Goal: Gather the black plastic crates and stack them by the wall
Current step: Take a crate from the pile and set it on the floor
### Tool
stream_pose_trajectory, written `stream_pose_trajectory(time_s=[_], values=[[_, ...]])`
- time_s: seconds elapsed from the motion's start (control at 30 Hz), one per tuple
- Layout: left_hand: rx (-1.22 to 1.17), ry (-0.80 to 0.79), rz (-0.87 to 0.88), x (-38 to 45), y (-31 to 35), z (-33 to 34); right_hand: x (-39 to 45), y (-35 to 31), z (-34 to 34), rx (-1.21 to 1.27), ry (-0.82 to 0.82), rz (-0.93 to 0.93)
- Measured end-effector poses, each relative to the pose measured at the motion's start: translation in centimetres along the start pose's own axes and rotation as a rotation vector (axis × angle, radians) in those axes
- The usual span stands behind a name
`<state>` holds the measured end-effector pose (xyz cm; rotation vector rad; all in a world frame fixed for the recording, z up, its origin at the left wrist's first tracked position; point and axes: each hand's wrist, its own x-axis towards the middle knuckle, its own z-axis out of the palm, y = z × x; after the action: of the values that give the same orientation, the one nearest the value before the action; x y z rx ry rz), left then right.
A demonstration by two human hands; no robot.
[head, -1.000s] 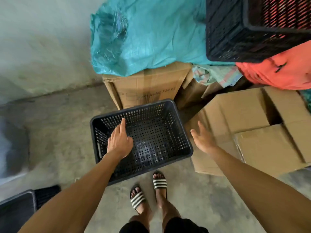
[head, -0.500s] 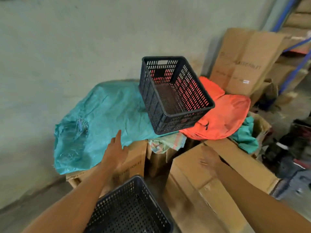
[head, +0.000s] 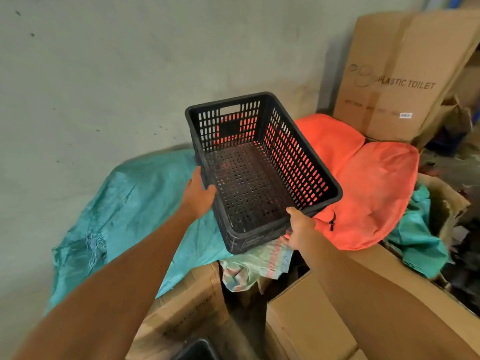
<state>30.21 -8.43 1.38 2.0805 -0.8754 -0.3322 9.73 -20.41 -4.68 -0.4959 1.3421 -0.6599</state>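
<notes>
Grey concrete wall (head: 104, 74) fills the bkgd, w/ a pile of sacks and cartons pushed up against it. At far left a teal woven sack (head: 135, 209) drapes over a cardboard box (head: 192, 302) w/ faint print on its side. Left hand (head: 198, 194) comes up over the teal sack, palm pressed flat against the left long wall of the black crate (head: 259, 172), fingers spread and not curled round anything; thumb sits near the rim. Crate is upright, open side up, empty, slotted walls and perforated floor, resting partly on the teal sack and partly on an orange sack (head: 363, 193) that glows thru its slots. A striped cloth (head: 259, 266) hangs out below the crate's near corner. Right hand (head: 298, 227) grips that near end of the crate at its right corner, thumb on top of the rim, fingers under and hidden. Below it lies a second cardboard box (head: 311, 320). Right of the orange sack, a crumpled green sack (head: 420, 245) spills out of an open carton. Behind, a tall carton (head: 405, 74) marked PLASTIC TOILET leans on the wall. Bottom edge: dark corner of another crate (head: 197, 350), barely in view.
</notes>
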Motion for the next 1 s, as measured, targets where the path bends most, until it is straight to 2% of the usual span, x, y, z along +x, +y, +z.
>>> stream_pose_trajectory(time_s=[0.1,0.2,0.27,0.4,0.53,0.6,0.7,0.8,0.9,1.0], values=[[-0.002,-0.021,-0.028,2.9,0.5,1.6,3.2,0.2,0.4,0.021,-0.036,-0.077],[0.106,0.011,-0.054,4.9,0.6,2.2,5.0,1.5,-0.8,0.038,-0.061,-0.135],[0.243,0.071,-0.050,6.1,0.7,2.1,5.9,2.5,-2.7,0.016,-0.077,-0.150],[0.618,0.148,0.085,8.5,1.1,0.4,7.1,4.2,-6.4,-0.036,-0.066,-0.213],[0.929,0.239,-0.052,8.8,-0.2,-1.7,7.0,5.0,-9.3,-0.172,-0.052,-0.255],[1.056,0.290,-0.053,8.8,-1.3,-2.9,6.9,5.0,-10.1,-0.186,-0.059,-0.258],[0.989,0.258,0.039,9.1,-1.3,-4.5,7.0,5.2,-10.6,-0.175,-0.111,-0.280],[0.759,0.213,0.165,9.5,0.2,-5.1,7.4,5.5,-10.9,-0.195,-0.165,-0.301],[0.612,0.187,0.203,9.5,1.8,-5.4,7.6,5.8,-11.2,-0.214,-0.164,-0.297],[0.584,0.158,0.227,9.7,2.9,-5.2,7.8,6.1,-11.5,-0.241,-0.184,-0.282]])
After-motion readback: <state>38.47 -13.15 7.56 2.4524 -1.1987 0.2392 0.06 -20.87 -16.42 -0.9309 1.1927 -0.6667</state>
